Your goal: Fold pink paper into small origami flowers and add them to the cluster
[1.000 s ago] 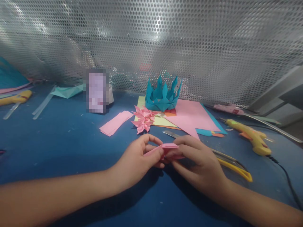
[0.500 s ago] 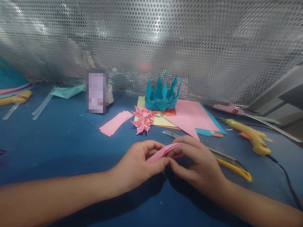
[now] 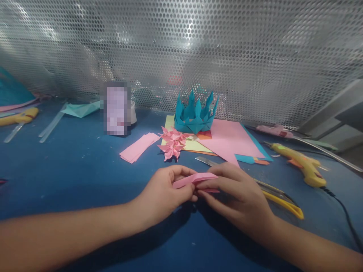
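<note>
A folded piece of pink paper (image 3: 195, 179) is held between my two hands, just above the blue tabletop. My left hand (image 3: 167, 192) pinches its left end, thumb in front and fingers behind. Around the right end are the fingers of my right hand (image 3: 236, 192), with one flap showing above them and another below. Beyond my hands lie several folded pink paper flowers (image 3: 172, 145) and a stack of pink paper strips (image 3: 138, 147). Under and beside my right hand is a yellow box cutter (image 3: 283, 202), partly hidden, its blade tip showing past the hand.
A blue folded-paper crown (image 3: 194, 117) stands on coloured sheets (image 3: 241, 139). At the right are a yellow glue gun (image 3: 300, 162) and its cord. A blurred upright phone (image 3: 116, 109), glue sticks (image 3: 53, 122) and another yellow tool (image 3: 21, 117) are at the left. Perforated metal (image 3: 153, 49) closes off the back.
The pink paper has turned flatter, and its lower flap now shows below the right fingers. My left thumb has drawn back slightly to the left. Both hands keep their hold.
</note>
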### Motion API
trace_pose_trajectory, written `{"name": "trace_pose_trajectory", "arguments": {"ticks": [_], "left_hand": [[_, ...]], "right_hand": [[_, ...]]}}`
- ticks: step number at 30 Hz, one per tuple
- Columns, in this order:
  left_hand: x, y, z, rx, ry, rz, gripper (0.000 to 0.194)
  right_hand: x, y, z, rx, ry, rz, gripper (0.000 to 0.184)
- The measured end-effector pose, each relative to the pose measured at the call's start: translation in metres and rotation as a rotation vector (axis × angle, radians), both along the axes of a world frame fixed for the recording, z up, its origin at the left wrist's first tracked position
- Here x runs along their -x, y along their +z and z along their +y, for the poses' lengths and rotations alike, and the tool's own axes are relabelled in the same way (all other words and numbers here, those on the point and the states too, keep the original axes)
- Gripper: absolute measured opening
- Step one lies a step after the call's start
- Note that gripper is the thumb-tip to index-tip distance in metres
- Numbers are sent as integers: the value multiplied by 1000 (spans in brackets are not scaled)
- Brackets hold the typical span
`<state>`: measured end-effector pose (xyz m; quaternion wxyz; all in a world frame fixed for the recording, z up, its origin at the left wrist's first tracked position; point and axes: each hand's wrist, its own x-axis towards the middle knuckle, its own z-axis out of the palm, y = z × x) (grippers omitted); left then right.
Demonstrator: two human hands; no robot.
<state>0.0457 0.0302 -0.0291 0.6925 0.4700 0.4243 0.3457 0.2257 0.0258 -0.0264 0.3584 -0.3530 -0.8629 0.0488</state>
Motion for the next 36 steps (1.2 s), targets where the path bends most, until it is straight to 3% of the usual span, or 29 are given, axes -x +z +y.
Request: {"name": "trace_pose_trajectory", "arguments": {"ticks": [11, 18, 36], "left_hand": [[1, -1, 2, 12, -10, -50, 26], [3, 0, 3, -2, 29, -85, 21], [1, 1, 4, 6, 83, -110, 19]], "right_hand": [[-8, 0, 4, -48, 34, -44, 14], [-8, 2, 4, -16, -82, 71, 13], [-7, 1, 0, 72, 8, -39, 28]]}}
